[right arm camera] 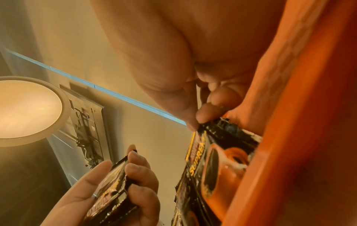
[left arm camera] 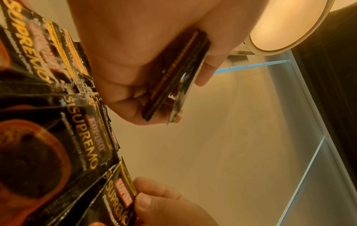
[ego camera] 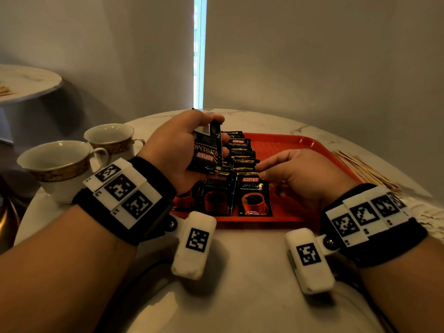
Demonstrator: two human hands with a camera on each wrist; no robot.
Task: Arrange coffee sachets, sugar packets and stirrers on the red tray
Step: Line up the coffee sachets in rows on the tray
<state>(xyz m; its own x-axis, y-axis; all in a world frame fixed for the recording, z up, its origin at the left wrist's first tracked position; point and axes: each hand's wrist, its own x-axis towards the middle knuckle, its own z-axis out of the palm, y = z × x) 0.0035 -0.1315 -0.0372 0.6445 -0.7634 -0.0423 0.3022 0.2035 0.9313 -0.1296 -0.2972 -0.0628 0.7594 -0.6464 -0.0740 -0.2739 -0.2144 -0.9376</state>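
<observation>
The red tray (ego camera: 312,145) lies on the marble table. Black Kopiko coffee sachets (ego camera: 240,152) lie in an overlapping row along its left part. My left hand (ego camera: 216,138) hovers over that row and grips a small stack of sachets (ego camera: 207,150), seen edge-on in the left wrist view (left arm camera: 173,76). My right hand (ego camera: 260,170) pinches the top edge of the nearest right sachet (ego camera: 254,195), which lies flat on the tray. The right wrist view shows thumb and forefinger (right arm camera: 197,122) on that sachet's (right arm camera: 212,160) corner. Wooden stirrers (ego camera: 365,171) lie in a pile right of the tray.
Two white cups with gold bands (ego camera: 57,164) (ego camera: 113,138) stand on the table left of the tray. The tray's right half (ego camera: 300,152) is bare red plastic. A second round table (ego camera: 26,80) stands at the far left.
</observation>
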